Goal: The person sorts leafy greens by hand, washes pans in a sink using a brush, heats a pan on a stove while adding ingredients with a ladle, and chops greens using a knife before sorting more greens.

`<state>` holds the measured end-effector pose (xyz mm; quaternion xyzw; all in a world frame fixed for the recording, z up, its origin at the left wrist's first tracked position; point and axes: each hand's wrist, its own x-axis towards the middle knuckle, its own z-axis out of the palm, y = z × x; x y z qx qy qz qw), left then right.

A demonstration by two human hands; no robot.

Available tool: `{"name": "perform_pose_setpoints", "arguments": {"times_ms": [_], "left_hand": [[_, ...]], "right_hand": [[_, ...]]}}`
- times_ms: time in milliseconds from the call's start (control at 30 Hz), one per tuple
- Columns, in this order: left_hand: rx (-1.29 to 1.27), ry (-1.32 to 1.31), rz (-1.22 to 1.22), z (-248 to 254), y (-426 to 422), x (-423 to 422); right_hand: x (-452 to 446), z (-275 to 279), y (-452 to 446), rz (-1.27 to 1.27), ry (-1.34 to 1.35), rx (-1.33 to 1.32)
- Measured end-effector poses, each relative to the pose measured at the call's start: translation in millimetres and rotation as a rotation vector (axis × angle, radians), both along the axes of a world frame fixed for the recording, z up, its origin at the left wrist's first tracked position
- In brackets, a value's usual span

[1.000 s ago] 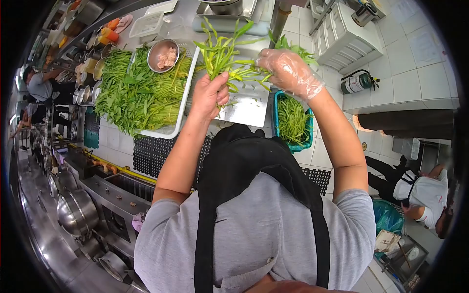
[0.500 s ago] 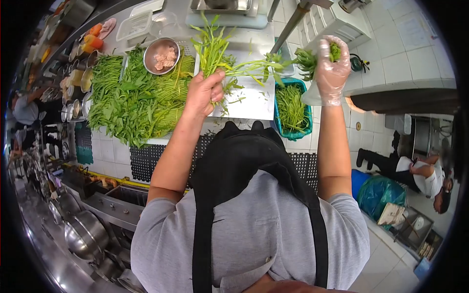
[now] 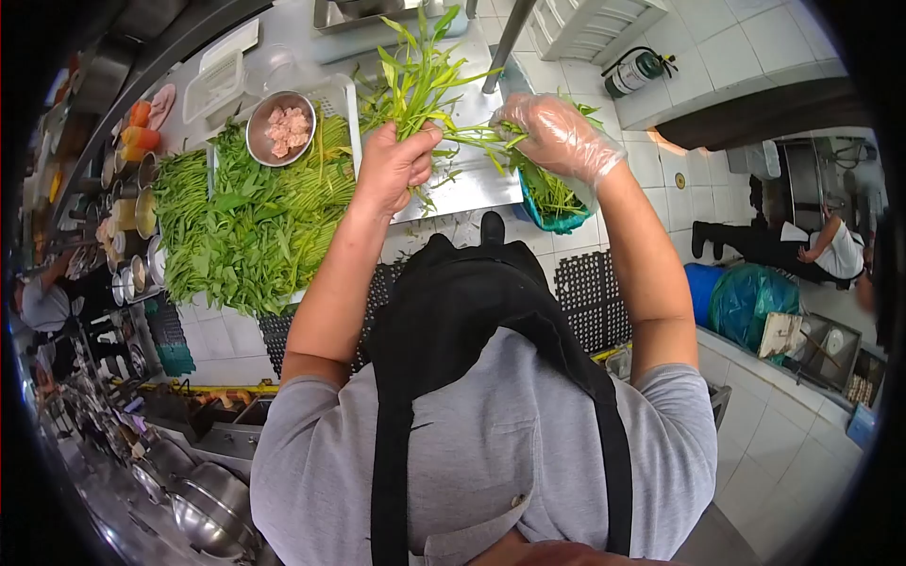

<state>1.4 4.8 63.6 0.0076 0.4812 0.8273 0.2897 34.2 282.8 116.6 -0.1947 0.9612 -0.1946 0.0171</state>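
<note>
My bare left hand [image 3: 401, 168] is closed around a bunch of leafy green stems [image 3: 415, 90], held upright over the metal table [image 3: 472, 193]. Some of these stems reach sideways to my right hand [image 3: 557, 137], which wears a clear plastic glove and has its fingers closed on greens. Leaves stick out past the glove. Just below that hand stands a basket lined with a green bag [image 3: 566, 224], partly hidden, with cut greens in it. Left of my left hand, a large heap of long greens [image 3: 255, 226] fills trays, with a metal bowl of pinkish pieces [image 3: 288, 129] on top.
Clear plastic containers [image 3: 215, 87] and orange-capped bottles [image 3: 142, 139] stand at the back left. A table leg [image 3: 510, 47] rises near my right hand. On the right are a fire extinguisher [image 3: 632, 74] and a person in dark trousers [image 3: 755, 247]. Black mats [image 3: 592, 297] cover some floor.
My right hand has come down and left, from out beyond the basket to the stems beside my left hand. My left hand keeps its bunch. The whole view has shifted somewhat.
</note>
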Motion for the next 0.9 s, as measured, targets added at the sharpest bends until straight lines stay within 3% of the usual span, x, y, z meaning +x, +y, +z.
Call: {"name": "perform_pose_setpoints", "arguments": {"times_ms": [100,200,267,300,367,467,500,567,600,633,700,833,900], "left_hand": [[-0.051,0.034,-0.02,-3,0,-4],[-0.149,0.061,-0.063,-9,1,-6],[-0.092,-0.005,0.001,-12,1,-5],[-0.092,-0.003,0.003,-13,0,-6],[0.021,-0.105,0.033,-15,-4,-4],[-0.041,-0.119,0.043,-13,-3,-4],[-0.042,-0.126,0.04,-15,-1,-4],[0.009,-0.137,0.021,-22,5,-7],[0.009,-0.142,0.012,-21,11,-8],[0.023,-0.145,0.006,-20,18,-8],[0.038,-0.151,-0.013,-16,35,-7],[0.025,-0.166,-0.081,-5,78,-6],[0.027,-0.175,-0.113,-2,103,-6]], "right_hand": [[4,-7,4,0.068,-0.062,-0.016],[5,-18,7,-0.1,-0.059,-0.032],[1,-32,21,-0.56,0.015,-0.396],[3,-34,32,-0.558,0.017,-0.397],[9,-37,52,-0.706,0.118,-0.693],[37,6,32,-0.872,0.331,-0.818],[49,19,26,-0.877,0.326,-0.815],[68,36,15,-0.661,0.379,-0.368],[70,36,13,-0.471,0.472,-0.319],[70,36,13,-0.482,0.47,-0.316],[73,37,15,-0.187,0.446,-0.075],[79,24,37,-0.131,0.232,0.071],[87,3,51,-0.132,0.272,0.048]]}}
